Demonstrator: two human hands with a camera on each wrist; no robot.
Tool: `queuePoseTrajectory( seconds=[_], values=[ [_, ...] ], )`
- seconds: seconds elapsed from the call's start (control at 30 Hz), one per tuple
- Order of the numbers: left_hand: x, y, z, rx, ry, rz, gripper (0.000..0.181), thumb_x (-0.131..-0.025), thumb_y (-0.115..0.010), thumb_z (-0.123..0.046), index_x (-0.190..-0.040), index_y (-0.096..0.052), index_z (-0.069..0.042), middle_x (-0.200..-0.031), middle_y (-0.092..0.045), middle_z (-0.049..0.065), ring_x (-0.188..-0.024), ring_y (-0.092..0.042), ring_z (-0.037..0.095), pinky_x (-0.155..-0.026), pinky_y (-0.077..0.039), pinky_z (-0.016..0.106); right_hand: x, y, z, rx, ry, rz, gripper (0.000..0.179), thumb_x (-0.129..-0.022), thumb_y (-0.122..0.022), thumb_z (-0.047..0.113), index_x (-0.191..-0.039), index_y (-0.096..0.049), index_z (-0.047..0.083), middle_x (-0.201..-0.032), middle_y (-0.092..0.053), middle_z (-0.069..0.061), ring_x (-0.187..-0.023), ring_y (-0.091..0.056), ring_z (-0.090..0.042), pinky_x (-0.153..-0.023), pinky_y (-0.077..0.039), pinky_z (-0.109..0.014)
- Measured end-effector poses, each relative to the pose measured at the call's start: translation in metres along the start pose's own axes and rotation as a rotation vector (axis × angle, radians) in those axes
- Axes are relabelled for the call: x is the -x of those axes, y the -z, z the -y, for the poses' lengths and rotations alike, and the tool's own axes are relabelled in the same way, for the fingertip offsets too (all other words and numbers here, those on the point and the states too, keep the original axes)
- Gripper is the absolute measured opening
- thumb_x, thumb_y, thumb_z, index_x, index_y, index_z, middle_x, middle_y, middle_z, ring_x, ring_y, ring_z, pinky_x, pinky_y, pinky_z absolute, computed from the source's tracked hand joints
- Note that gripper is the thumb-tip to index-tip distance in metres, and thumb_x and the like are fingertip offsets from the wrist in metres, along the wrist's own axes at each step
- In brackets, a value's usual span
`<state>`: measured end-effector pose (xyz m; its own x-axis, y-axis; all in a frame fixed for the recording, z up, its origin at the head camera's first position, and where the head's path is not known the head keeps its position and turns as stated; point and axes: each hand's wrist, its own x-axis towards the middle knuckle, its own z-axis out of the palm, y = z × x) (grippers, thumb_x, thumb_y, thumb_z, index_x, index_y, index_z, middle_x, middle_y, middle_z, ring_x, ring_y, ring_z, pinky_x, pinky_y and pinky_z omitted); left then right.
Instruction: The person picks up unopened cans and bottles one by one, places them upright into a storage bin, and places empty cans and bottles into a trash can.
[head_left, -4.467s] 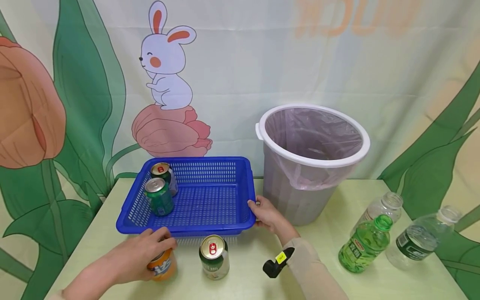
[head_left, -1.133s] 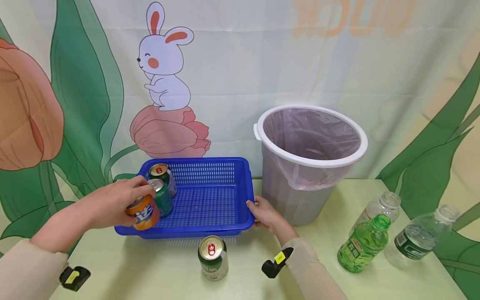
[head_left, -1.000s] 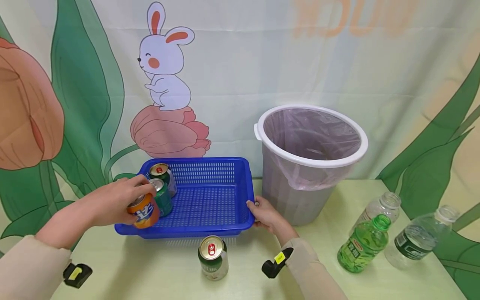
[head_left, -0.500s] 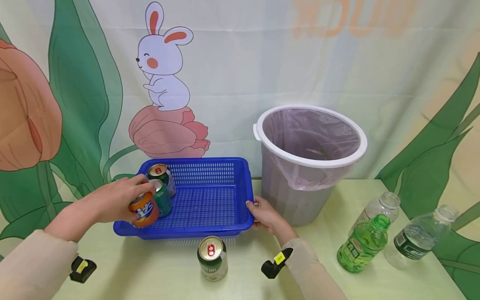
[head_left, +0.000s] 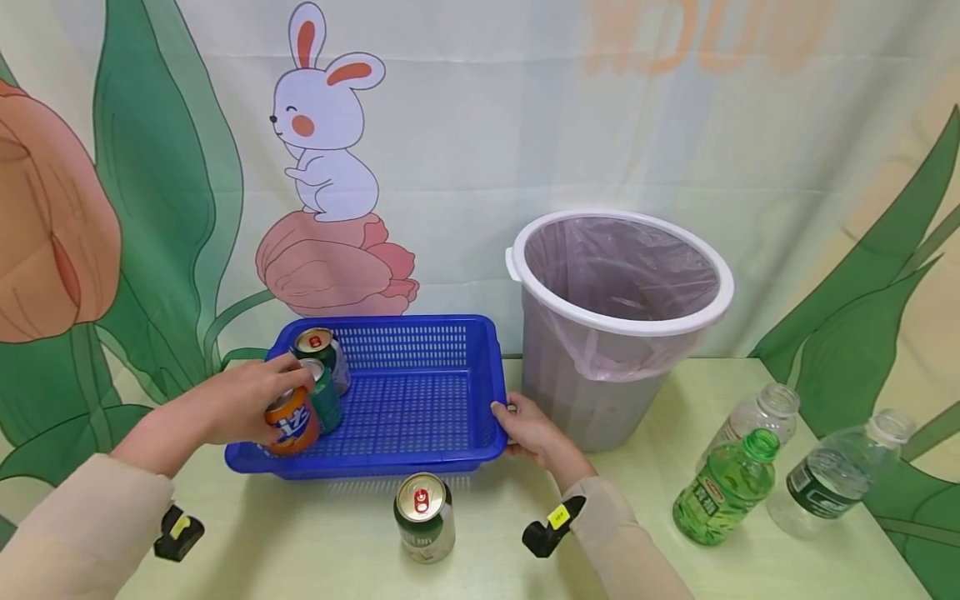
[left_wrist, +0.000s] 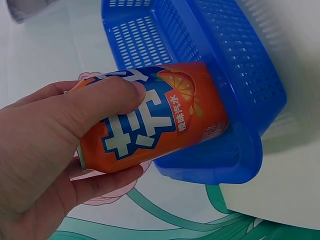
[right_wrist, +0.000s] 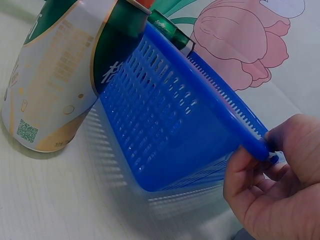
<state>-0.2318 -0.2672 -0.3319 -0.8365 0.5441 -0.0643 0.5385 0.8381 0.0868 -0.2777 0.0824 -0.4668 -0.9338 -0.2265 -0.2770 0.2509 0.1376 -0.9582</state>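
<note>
My left hand (head_left: 251, 402) grips an orange soda can (head_left: 294, 423) by its upper part, at the front left corner of the blue plastic basket (head_left: 420, 457). In the left wrist view the orange can (left_wrist: 185, 100) overlaps the basket's rim, with my thumb along its side. Two other cans stand in the basket's left end: a teal-green can (head_left: 327, 402), partly hidden by my fingers, and a dark green can with a gold top (head_left: 315, 340) behind it. My right hand (head_left: 531, 427) pinches the basket's right rim; the right wrist view shows thumb and curled fingers round the rim (right_wrist: 250, 145).
A green and white can (head_left: 425, 521) stands on the table in front of the basket. To the right is a grey bin (head_left: 592, 408) with a plastic liner. Farther right stand a green bottle (head_left: 723, 492) and two clear bottles (head_left: 825, 483). A printed cloth hangs behind.
My left hand has lifted the orange can from the table and carried it up and left to the basket's corner, lately shifting slightly right. My right hand keeps its hold on the rim.
</note>
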Motion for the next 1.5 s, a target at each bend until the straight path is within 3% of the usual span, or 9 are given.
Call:
queuePoseTrajectory(
  seconds=[0.33, 0.73, 1.07, 1.5],
  values=[
    [-0.004, -0.009, 0.005, -0.008, 0.008, 0.014, 0.058, -0.061, -0.084, -0.007, -0.112, -0.057, -0.013, -0.117, -0.049, 0.014, -0.093, -0.054, 0.033, -0.069, -0.055, 0.043, 0.0, 0.0, 0.001, -0.002, -0.007, -0.002, 0.023, -0.098, -0.042, 0.018, -0.108, -0.043, -0.002, -0.073, -0.059, -0.005, -0.055, -0.055, -0.012, -0.049, -0.043, -0.026],
    [-0.008, -0.018, 0.008, 0.001, 0.019, 0.035, 0.054, -0.063, -0.083, -0.008, -0.109, -0.057, -0.014, -0.116, -0.049, 0.013, -0.092, -0.056, 0.034, -0.07, -0.055, 0.044, 0.002, -0.001, 0.001, -0.007, -0.001, -0.009, 0.018, -0.098, -0.042, 0.018, -0.104, -0.044, 0.001, -0.071, -0.058, -0.003, -0.053, -0.053, -0.012, -0.048, -0.041, -0.025],
    [-0.013, -0.022, 0.01, -0.001, 0.02, 0.065, 0.051, -0.064, -0.083, -0.011, -0.108, -0.057, -0.015, -0.109, -0.048, 0.009, -0.09, -0.057, 0.031, -0.071, -0.055, 0.044, 0.001, 0.0, 0.0, -0.009, -0.007, -0.004, 0.021, -0.098, -0.042, 0.018, -0.106, -0.044, -0.001, -0.07, -0.058, -0.003, -0.053, -0.053, -0.012, -0.047, -0.039, -0.025],
    [-0.015, -0.03, 0.017, 0.018, 0.047, 0.087, 0.054, -0.065, -0.083, -0.012, -0.112, -0.058, -0.011, -0.117, -0.047, 0.014, -0.091, -0.058, 0.032, -0.073, -0.055, 0.045, 0.001, 0.0, 0.0, -0.022, -0.004, 0.008, 0.024, -0.097, -0.042, 0.018, -0.11, -0.043, -0.003, -0.071, -0.058, -0.003, -0.054, -0.054, -0.011, -0.048, -0.042, -0.025]
  ],
)
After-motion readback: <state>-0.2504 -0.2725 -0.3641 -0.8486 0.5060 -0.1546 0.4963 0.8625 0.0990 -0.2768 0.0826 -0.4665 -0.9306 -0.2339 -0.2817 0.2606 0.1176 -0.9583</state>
